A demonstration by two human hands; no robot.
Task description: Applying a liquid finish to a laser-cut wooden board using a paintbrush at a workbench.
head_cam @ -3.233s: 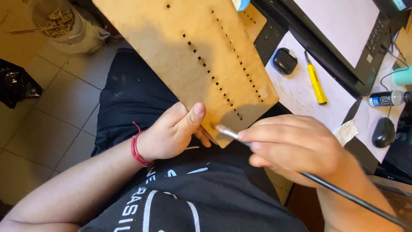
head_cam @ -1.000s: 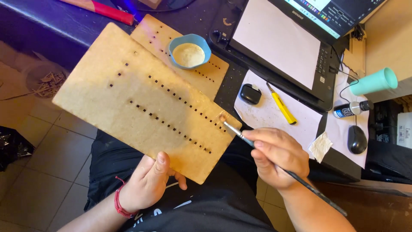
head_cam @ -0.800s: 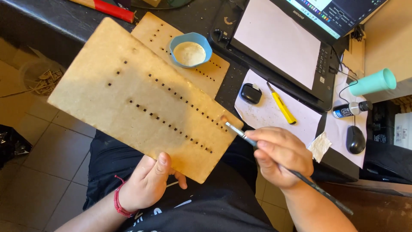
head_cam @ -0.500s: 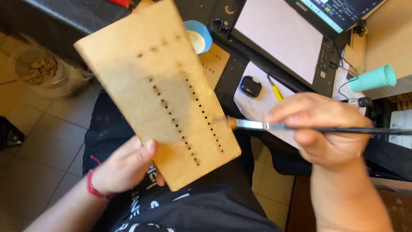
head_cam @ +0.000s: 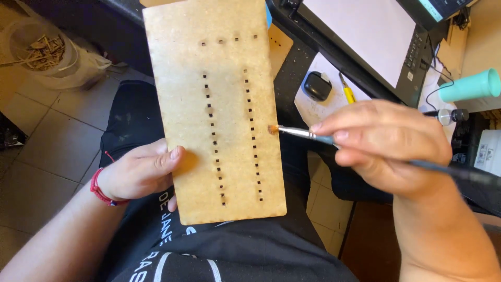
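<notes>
My left hand (head_cam: 140, 173) grips the lower left edge of a tan fibreboard panel (head_cam: 219, 104), thumb on its face. The panel stands upright over my lap and has two long rows of small square holes plus a short row near the top. My right hand (head_cam: 383, 149) holds a thin paintbrush (head_cam: 300, 132) with a metal ferrule and dark handle. The brush's bristle tip touches the panel's right edge about halfway up.
A laptop with white paper on it (head_cam: 376, 42) lies on the dark desk at the upper right. Beside it are a small black device (head_cam: 317, 86), a yellow pen (head_cam: 347, 90) and a teal tube (head_cam: 469, 86). A bag of wood scraps (head_cam: 44, 49) stands on the tiled floor.
The panel has been turned from slanted to upright and brought nearer. The blue bowl is now hidden behind it. The brush tip stays at the panel's right edge.
</notes>
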